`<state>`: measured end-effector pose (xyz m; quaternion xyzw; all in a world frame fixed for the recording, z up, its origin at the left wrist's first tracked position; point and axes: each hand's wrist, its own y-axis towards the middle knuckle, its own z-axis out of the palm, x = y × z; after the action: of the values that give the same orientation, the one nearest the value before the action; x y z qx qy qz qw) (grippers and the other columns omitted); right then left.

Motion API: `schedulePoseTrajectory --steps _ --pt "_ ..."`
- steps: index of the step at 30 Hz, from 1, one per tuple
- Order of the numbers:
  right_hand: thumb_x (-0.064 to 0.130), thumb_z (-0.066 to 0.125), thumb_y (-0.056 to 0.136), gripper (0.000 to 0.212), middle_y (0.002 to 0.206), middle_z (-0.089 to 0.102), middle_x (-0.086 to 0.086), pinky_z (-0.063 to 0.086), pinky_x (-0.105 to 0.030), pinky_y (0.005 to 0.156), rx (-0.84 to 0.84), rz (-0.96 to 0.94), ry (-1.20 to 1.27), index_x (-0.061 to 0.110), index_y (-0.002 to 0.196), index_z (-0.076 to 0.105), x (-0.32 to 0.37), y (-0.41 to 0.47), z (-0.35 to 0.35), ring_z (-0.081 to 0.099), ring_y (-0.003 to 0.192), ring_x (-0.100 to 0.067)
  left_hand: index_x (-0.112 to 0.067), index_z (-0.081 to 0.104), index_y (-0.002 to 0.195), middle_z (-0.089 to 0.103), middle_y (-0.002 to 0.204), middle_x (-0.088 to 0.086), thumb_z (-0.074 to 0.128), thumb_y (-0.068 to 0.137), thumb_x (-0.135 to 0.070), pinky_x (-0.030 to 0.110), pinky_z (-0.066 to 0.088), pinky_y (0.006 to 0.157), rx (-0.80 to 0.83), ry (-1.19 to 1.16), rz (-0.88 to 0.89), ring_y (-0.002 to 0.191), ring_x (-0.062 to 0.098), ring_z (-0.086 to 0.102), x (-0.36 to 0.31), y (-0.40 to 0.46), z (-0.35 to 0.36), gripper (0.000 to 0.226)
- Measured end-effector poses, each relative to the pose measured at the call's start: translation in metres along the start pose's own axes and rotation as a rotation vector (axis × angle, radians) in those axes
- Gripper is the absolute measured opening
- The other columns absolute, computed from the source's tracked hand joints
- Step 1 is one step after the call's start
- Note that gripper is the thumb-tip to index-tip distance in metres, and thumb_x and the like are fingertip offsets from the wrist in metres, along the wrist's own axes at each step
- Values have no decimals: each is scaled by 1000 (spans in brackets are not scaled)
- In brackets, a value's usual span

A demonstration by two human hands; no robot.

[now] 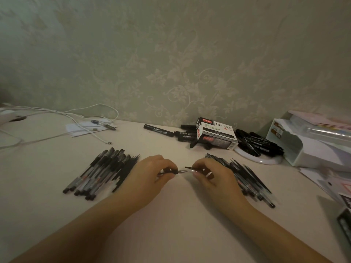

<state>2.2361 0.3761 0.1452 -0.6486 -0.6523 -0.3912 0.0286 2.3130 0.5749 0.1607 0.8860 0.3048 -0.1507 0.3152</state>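
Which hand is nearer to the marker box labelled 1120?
Right. The right hand is almost straight in front of the box; the left hand is in front and farther left. Both pinch the pen.

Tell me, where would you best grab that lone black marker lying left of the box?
Probably the lone black marker at mid-barrel, from above, fingers across its width: it lies flat with bare table along both long sides, while its right end crowds other markers.

The right hand point(210, 177) hides most of the pen point(188, 170).
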Motion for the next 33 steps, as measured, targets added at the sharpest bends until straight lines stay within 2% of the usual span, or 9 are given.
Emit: schedulePoseTrajectory --steps 4,10,14,20,26,30,33 --pt "20 65 93 11 95 62 17 46 -15 77 39 -61 10 28 100 67 3 -1 1 57 92 -1 -27 68 103 62 93 -12 62 91 -26 21 44 80 4 -11 14 87 2 54 -3 0 1 13" --pt "15 68 91 14 92 65 14 48 -20 79 29 -128 67 23 102 72 9 -1 0 60 89 -5 -26 57 95 62 85 -12 67 87 -32 21 48 71 2 -39 -31 82 4 56 -3 1 3 14" --pt "15 72 88 15 91 70 12 51 -25 80 63 -44 202 25 98 75 7 -1 0 65 88 -8 -28 53 87 61 83 -12 63 88 -35 30 47 71 27 24 23 79 4 54 -3 2 2 12" --pt "16 76 85 16 89 74 13 52 -17 79 83 66 395 30 92 76 6 -1 -3 69 86 -7 -24 53 85 59 80 -11 62 90 -32 33 45 71 4 34 77 79 8 51 -8 1 1 13" --pt "17 76 85 15 88 74 12 54 -22 81 96 93 396 30 91 76 5 0 -3 69 86 -8 -17 56 86 61 81 -5 62 91 -27 37 44 74 10 22 80 81 15 53 -14 2 -2 13" --pt "18 76 84 15 88 74 15 51 -18 79 96 89 385 31 91 76 5 0 -2 68 86 -6 -17 57 87 60 81 -6 61 91 -27 36 44 75 15 21 73 81 13 52 -15 2 -3 12" --pt "18 76 85 15 89 74 15 52 -21 82 90 74 391 30 93 76 6 -1 -3 68 88 -6 -15 58 86 61 80 -5 63 90 -25 35 43 74 -3 7 83 80 13 53 -17 1 -4 12"
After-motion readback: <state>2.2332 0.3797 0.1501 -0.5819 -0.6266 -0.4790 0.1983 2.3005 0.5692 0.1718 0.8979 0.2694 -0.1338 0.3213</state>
